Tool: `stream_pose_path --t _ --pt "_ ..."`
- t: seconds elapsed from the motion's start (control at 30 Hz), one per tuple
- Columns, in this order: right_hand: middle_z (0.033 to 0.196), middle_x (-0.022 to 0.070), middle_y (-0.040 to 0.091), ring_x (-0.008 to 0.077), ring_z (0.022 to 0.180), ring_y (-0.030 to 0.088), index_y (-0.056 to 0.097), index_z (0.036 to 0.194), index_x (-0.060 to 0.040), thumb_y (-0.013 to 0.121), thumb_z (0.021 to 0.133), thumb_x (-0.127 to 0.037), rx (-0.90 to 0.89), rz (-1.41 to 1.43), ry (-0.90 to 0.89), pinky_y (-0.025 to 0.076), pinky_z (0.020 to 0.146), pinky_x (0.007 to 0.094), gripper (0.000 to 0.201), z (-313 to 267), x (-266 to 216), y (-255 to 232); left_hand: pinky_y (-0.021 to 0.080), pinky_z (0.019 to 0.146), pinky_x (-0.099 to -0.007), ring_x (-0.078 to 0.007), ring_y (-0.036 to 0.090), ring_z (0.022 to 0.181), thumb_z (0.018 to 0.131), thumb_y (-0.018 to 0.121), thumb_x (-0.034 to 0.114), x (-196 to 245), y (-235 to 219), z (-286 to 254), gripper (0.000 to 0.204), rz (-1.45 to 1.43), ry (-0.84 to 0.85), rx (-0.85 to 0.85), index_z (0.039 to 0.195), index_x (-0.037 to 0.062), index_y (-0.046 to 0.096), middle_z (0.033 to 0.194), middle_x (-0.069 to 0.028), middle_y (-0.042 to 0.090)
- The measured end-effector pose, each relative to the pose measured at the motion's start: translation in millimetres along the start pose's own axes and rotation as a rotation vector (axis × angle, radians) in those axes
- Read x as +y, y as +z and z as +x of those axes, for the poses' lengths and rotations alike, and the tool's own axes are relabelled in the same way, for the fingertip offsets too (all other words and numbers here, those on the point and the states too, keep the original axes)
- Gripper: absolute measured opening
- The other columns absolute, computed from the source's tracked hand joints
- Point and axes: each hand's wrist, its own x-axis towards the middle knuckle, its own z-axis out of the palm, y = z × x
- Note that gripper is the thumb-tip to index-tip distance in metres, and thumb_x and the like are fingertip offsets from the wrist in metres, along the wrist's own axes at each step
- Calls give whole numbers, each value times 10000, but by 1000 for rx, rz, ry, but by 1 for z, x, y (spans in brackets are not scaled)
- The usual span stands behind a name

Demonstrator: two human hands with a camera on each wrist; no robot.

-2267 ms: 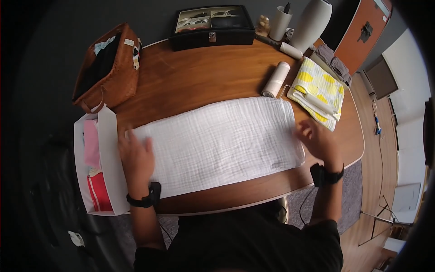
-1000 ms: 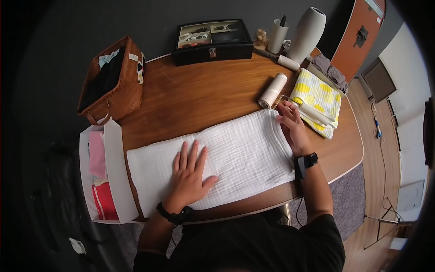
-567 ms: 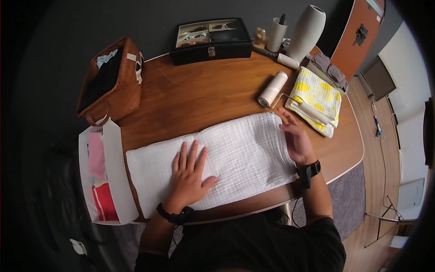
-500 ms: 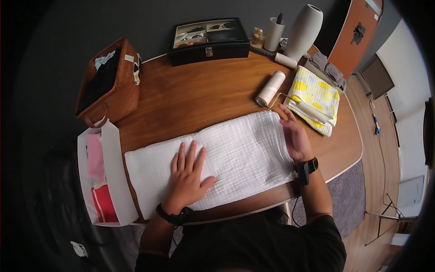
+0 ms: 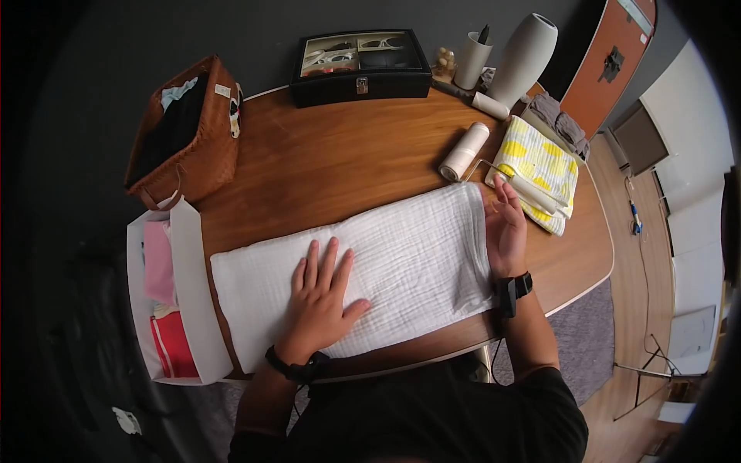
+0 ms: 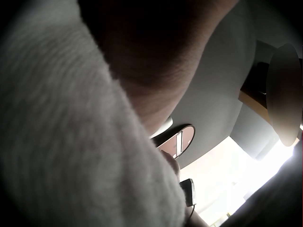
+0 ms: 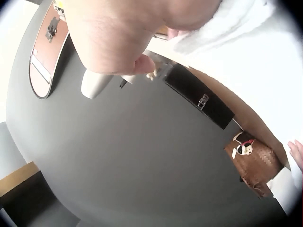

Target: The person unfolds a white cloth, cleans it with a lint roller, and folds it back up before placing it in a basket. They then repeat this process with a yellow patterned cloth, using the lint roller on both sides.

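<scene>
A folded white muslin cloth (image 5: pixel 409 247) lies lengthwise along the near side of the table. My left hand (image 5: pixel 320 305) rests flat on it left of the middle, fingers spread and pointing away from me. At the cloth's right end stands my right hand (image 5: pixel 506 231), on its side with the palm toward the cloth and the fingers slightly bent, right along the edge. In the right wrist view, white cloth (image 7: pixel 236 28) shows beside that hand. The left wrist view is mostly filled by blurred cloth (image 6: pixel 71 132) and the underside of the hand.
A yellow-dotted folded cloth (image 5: pixel 532 147) lies at right, with a lint roller (image 5: pixel 529 189) on it. Near it is a pale cylinder (image 5: pixel 465 152). A white box (image 5: pixel 193 285) of clothes and a brown basket (image 5: pixel 208 147) stand left, a black glasses case (image 5: pixel 360 89) at the back.
My left hand has come from the cloth's left end to lie flat on it, then stayed still. My right hand has moved to the right edge, which now looks straighter.
</scene>
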Motion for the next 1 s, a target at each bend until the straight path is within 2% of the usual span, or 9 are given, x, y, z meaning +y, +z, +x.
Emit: stream_pose_path --t 0.07,0.17,0.27,0.4,0.5,0.63,0.7,0.83,1.0 --pt "1543 89 568 265 1339 610 628 1319 -40 573 952 124 16 -27 -148 471 1167 392 405 4 2 0 194 1307 -610 -479 183 1655 1011 659 581 0 0 0 885 -4 1 4 1667 38 418 1786 -230 259" --pt "1477 93 624 273 1332 623 633 1285 -26 627 946 98 36 -559 -381 459 1178 407 362 -1 -4 9 198 1305 -612 -482 190 1653 1002 669 579 -2 -1 1 890 -11 -3 11 1664 37 424 1785 -231 262" --pt "1441 135 640 305 1357 616 625 1300 -23 666 952 26 -413 -1313 -514 450 1179 433 353 -31 -14 54 204 1301 -618 -487 198 1648 994 682 573 0 0 -1 893 -19 -12 14 1660 35 429 1782 -234 265" --pt "1576 162 570 360 1525 480 570 1493 -50 735 1000 -274 -801 -1675 -454 372 1218 551 566 -70 34 112 228 1289 -629 -498 223 1634 989 704 537 7 -8 6 874 -65 -23 44 1647 26 440 1770 -239 282" --pt "1664 153 502 349 1598 388 516 1592 -80 643 1039 -537 -811 -1844 -538 315 1249 608 729 -60 83 87 242 1280 -637 -508 240 1623 994 712 500 15 -10 20 850 -67 -32 76 1638 15 443 1762 -241 293" --pt "1715 135 450 343 1635 328 457 1659 -145 484 1063 -707 -677 -2005 -487 243 1288 635 820 -40 74 72 235 1285 -629 -442 235 1647 1011 680 538 1 8 31 827 -18 -58 95 1659 83 443 1779 -156 314" --pt "1714 137 452 338 1636 327 458 1659 -142 506 1060 -695 -596 -2052 -465 235 1305 577 816 -31 63 62 215 1300 -608 -387 214 1669 1011 658 609 -8 12 32 830 22 -69 88 1674 156 448 1796 -96 309" --pt "1715 137 451 343 1635 325 465 1658 -143 519 1059 -684 -522 -2065 -444 241 1310 515 809 -30 42 44 124 1332 -584 -396 130 1688 998 691 608 -18 10 31 877 -4 -125 54 1700 167 405 1826 -117 222" --pt "1729 130 430 355 1634 320 468 1657 -130 588 1039 -648 -433 -2116 -443 253 1297 547 815 -44 27 34 144 1324 -606 -400 149 1683 983 686 647 -31 7 20 885 13 -182 96 1686 172 434 1816 -119 250"
